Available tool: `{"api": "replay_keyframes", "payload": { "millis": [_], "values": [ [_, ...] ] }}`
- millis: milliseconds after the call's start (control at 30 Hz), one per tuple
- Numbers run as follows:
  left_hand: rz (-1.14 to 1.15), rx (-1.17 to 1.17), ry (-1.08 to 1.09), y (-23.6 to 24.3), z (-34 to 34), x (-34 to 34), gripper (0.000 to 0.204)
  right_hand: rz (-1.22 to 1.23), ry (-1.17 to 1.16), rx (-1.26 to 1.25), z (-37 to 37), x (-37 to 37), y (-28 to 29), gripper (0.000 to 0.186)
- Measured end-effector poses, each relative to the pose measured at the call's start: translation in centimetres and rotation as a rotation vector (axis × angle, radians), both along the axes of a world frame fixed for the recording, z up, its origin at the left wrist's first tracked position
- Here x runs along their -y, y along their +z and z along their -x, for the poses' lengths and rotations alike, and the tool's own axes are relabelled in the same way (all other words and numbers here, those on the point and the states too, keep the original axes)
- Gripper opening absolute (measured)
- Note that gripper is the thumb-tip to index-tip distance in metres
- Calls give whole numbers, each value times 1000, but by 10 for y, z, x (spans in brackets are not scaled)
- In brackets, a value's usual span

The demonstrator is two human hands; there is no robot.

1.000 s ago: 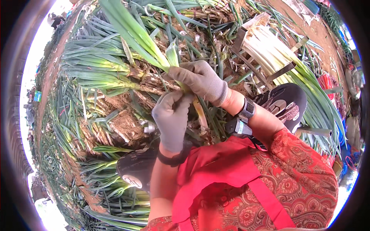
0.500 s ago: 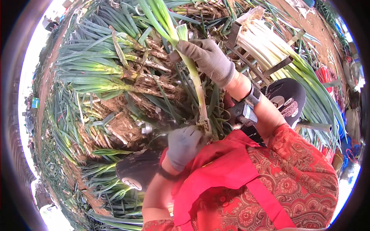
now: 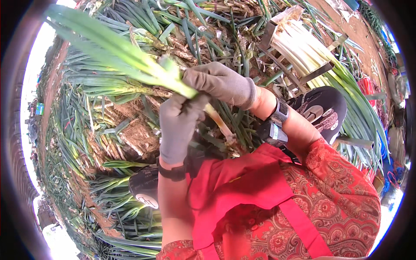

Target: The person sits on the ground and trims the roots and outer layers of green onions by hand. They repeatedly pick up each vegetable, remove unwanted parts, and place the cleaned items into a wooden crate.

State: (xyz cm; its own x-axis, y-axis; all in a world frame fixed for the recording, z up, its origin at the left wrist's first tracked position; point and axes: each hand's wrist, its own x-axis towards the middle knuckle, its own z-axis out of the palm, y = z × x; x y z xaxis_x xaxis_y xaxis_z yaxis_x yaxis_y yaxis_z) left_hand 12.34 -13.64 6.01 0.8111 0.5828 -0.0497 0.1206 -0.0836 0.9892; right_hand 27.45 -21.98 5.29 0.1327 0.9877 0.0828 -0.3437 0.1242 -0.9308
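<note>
A long green onion slants across in front of me, its green leaves up to the far left and its pale root end down near my lap. My gloved right hand is closed around the stalk where the leaves begin. Just beside it, my gloved left hand grips the same stalk from the near side, fingers curled. Both hands touch or nearly touch each other. What the fingertips do against the stalk is partly hidden by the gloves.
Unpeeled green onions with earthy roots lie heaped on the left. At the right, a metal rack holds a bundle of white-stemmed green onions, leaves hanging toward me. My knees flank the red apron; loose leaves cover the ground ahead.
My left hand has risen from the root end to the stalk beside my right hand. The green onion has tilted, its leaves swinging left, and my right hand has moved slightly lower.
</note>
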Motion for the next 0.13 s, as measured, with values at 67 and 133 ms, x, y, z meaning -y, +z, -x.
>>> {"api": "replay_keyframes", "payload": {
  "millis": [67, 133],
  "values": [
    [56, 158, 174, 6, 6, -6, 19, -111, -24, 108, -4, -1, -8, 65],
    [96, 305, 291, 17, 14, -15, 23, -12, 138, 183, -8, 0, -16, 67]
  ]
}}
